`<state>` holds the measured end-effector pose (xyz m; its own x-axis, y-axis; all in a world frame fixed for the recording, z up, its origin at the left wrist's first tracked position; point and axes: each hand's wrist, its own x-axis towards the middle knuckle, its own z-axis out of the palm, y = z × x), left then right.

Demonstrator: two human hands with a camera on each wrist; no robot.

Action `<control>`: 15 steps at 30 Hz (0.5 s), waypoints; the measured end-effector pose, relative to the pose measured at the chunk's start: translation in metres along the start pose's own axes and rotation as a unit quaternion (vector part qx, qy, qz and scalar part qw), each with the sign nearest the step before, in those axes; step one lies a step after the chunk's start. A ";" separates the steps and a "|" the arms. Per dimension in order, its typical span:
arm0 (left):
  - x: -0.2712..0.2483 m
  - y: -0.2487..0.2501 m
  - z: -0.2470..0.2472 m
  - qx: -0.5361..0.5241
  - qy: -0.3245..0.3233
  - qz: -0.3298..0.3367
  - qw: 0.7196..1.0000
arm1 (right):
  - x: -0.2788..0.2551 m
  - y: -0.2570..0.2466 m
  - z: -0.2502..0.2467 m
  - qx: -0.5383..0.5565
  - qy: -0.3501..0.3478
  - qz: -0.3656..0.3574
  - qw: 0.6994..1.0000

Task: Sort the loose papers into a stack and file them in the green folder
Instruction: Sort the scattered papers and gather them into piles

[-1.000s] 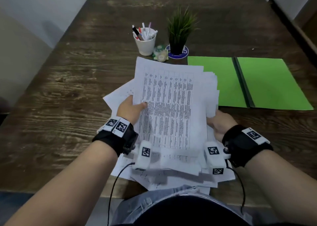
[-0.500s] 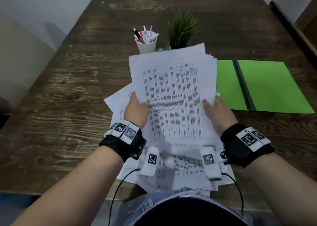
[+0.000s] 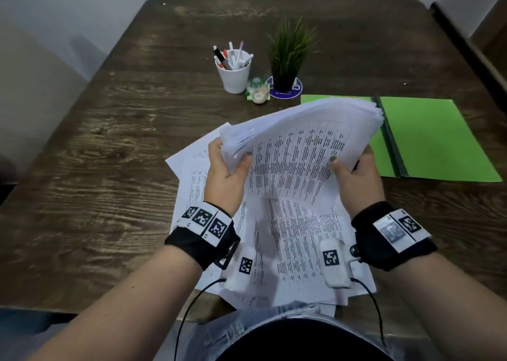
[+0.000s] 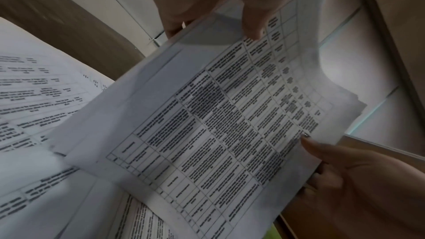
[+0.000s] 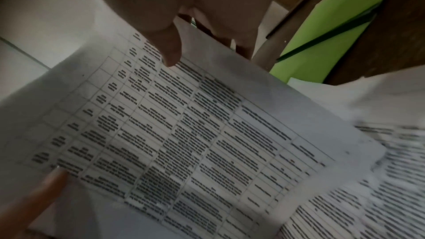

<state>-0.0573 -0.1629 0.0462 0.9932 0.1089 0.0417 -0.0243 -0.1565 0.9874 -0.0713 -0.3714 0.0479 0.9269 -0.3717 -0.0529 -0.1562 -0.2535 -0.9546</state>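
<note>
A thick stack of printed papers (image 3: 301, 144) is lifted off the table, tilted with its far end toward the right. My left hand (image 3: 227, 166) grips its left edge, thumb on top. My right hand (image 3: 354, 168) grips the right edge, thumb on the printed face. The left wrist view shows the paper stack (image 4: 218, 115) between both hands; the right wrist view shows the same stack (image 5: 184, 134). More loose sheets (image 3: 296, 251) lie spread on the table under my wrists. The green folder (image 3: 428, 138) lies open and flat at the right, partly hidden behind the lifted stack.
A white cup of pens (image 3: 233, 69), a small jar (image 3: 258, 91) and a potted plant (image 3: 288, 56) stand behind the papers. The wooden table (image 3: 109, 155) has bare surface on the left. Its near edge runs under the loose sheets.
Both hands have lifted the stack off the loose sheets and swung its far end to the right, over the folder's left half.
</note>
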 end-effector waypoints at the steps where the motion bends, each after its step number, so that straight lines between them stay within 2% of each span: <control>1: 0.002 0.001 0.000 -0.008 0.002 -0.007 1.000 | 0.002 -0.004 -0.002 -0.003 0.011 -0.013 1.000; 5: 0.005 0.007 0.000 -0.036 0.001 -0.021 0.999 | 0.009 -0.023 -0.010 -0.005 0.046 -0.121 0.992; 7: 0.006 0.007 0.000 -0.051 -0.006 -0.026 0.998 | 0.010 -0.028 -0.013 -0.041 0.041 -0.206 0.977; 9: 0.006 0.006 0.000 -0.054 -0.010 -0.032 0.998 | 0.012 -0.029 -0.015 -0.106 0.024 -0.257 0.960; 12: 0.005 0.003 0.001 -0.054 -0.012 -0.048 0.997 | 0.014 -0.029 -0.015 -0.188 0.021 -0.250 0.950; 15: 0.005 0.005 0.006 -0.073 -0.002 -0.059 0.996 | 0.014 -0.031 -0.013 -0.176 0.033 -0.253 0.951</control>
<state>-0.0523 -0.1687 0.0500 0.9906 0.1143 -0.0755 0.0758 0.0013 0.9971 -0.0580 -0.3809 0.0804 0.8921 -0.1741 0.4170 0.1892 -0.6940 -0.6946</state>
